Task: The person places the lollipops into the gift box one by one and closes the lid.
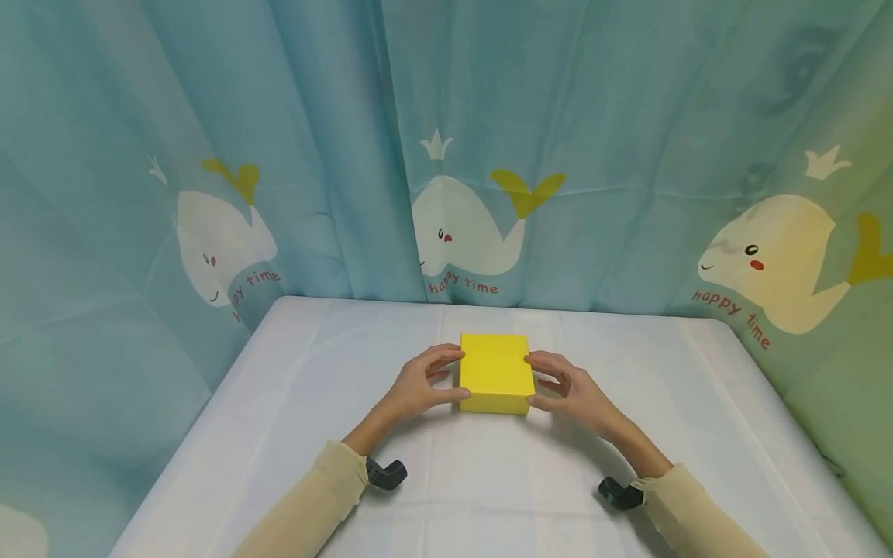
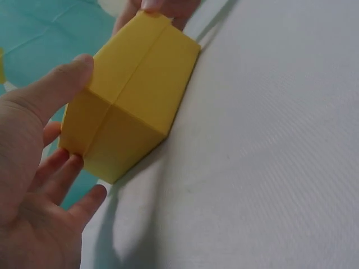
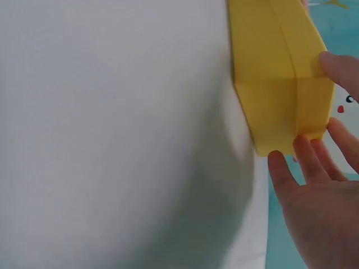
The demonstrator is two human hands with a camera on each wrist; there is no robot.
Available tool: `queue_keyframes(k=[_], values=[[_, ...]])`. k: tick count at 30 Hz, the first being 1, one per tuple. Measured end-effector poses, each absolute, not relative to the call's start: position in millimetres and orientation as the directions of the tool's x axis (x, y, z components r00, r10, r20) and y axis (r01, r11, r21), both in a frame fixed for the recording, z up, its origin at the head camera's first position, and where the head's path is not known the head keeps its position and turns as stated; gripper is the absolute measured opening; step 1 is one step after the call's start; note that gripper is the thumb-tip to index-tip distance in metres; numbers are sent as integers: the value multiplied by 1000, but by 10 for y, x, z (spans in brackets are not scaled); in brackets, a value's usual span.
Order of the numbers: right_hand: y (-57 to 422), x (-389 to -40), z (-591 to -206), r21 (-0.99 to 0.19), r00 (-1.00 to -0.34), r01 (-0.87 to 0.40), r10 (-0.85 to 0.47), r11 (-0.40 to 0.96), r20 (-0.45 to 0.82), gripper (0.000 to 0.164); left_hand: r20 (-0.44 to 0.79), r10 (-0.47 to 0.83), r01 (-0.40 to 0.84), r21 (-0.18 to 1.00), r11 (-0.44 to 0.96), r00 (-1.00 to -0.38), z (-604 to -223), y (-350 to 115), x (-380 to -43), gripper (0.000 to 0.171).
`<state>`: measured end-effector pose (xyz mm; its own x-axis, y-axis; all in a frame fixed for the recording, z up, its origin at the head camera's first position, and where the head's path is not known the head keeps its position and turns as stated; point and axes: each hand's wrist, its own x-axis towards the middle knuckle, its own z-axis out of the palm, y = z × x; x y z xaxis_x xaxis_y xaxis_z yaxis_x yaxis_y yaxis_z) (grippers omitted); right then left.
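Note:
A yellow lidded box (image 1: 495,364) sits on the white table, its smooth square top facing up. My left hand (image 1: 413,386) holds its left side, the thumb at the near corner and the fingertips farther back. On the opposite side my right hand (image 1: 577,397) grips it in the same way. Both wrist views show a thin seam running round the box (image 2: 126,84) near its upper edge, with the lid down. In the right wrist view, the right thumb and fingertips touch the end of the box (image 3: 275,106). Its contents are hidden.
The white tablecloth (image 1: 460,496) covers the table. A blue-green curtain (image 1: 335,139) with printed whales hangs behind the table and along its sides. A small dark device sits at each wrist, the left one (image 1: 387,474) and the right one (image 1: 619,494).

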<state>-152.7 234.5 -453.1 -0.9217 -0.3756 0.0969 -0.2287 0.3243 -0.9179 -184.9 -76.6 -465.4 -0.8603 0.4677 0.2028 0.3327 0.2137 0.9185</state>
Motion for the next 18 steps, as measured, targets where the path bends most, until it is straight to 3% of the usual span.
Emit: queue_keyframes(k=[18], values=[[2315,-1501,-4514,-923,-931,-202,-358,329,76,69,214,460,341,916,212,-862,-4722,-780,-1878,64]])
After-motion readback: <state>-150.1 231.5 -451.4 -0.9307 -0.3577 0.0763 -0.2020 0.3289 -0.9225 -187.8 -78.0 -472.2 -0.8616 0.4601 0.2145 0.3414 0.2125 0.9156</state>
